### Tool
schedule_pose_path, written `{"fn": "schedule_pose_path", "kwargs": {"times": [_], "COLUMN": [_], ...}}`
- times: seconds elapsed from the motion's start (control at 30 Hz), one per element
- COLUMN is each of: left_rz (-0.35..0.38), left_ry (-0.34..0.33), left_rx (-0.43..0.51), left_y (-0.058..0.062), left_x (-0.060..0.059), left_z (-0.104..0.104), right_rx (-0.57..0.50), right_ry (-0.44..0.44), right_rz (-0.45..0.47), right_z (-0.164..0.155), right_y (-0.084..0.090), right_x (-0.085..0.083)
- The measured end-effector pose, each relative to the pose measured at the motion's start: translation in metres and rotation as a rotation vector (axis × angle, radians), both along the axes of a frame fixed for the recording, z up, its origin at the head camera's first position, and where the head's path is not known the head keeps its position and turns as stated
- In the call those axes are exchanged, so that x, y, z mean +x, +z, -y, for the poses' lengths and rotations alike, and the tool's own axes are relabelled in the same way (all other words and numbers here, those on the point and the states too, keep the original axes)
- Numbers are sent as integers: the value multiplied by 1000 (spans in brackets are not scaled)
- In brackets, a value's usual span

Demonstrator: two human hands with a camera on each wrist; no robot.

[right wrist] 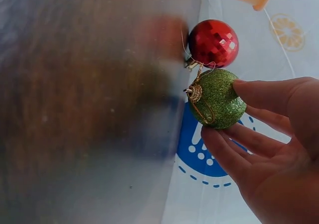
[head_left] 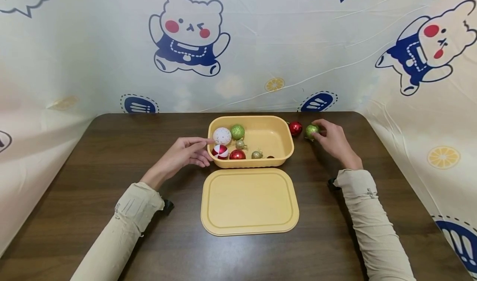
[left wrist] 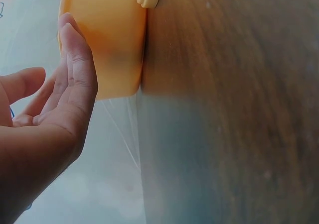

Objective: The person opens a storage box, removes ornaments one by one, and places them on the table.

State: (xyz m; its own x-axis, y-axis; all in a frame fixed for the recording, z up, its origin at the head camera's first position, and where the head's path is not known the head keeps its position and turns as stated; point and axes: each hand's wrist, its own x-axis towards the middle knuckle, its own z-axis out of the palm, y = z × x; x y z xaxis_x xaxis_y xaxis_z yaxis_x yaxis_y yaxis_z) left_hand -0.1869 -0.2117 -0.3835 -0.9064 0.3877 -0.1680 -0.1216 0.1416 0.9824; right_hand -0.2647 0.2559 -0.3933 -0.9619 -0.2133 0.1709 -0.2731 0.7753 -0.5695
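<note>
Here, the right hand (head_left: 334, 140) pinches a green glitter bauble (head_left: 311, 130) on the table, at about three o'clock from the yellow tub (head_left: 286, 148).

A round ball, it has no long axis; in the right wrist view its gold cap (right wrist: 194, 92) points toward the red faceted bauble (right wrist: 213, 43) just beside it. The left hand (head_left: 184, 152), fingers loosely extended and holding nothing, rests at the tub's nine o'clock rim. The lid (head_left: 249, 201) lies flat at six o'clock. The dark wooden table (head_left: 93, 181) is walled in by cartoon-printed sheeting (head_left: 261, 44).
</note>
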Motion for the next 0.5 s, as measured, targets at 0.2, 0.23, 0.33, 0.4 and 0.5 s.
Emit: {"fn": "schedule_pose_path", "kwargs": {"times": [0.2, 0.23, 0.33, 0.4, 0.5], "left_rz": [0, -1, -1, -2, -2], "left_ry": [-3, -4, -5, -6, -8], "left_rx": [1, 1, 2, 3, 6], "left_y": [0, 0, 0, 0, 0], "left_x": [0, 0, 0, 0, 1], "left_z": [0, 0, 0, 0, 0], "right_rx": [-6, -8, -10, -10, -9], "right_ry": [27, 31, 36, 38, 41], "right_rz": [-15, -15, -6, 6, 19], "right_z": [0, 0, 0, 0, 0], "right_y": [-6, -6, -8, -8, -7], "right_x": [-2, -2, -3, -3, -3]}}
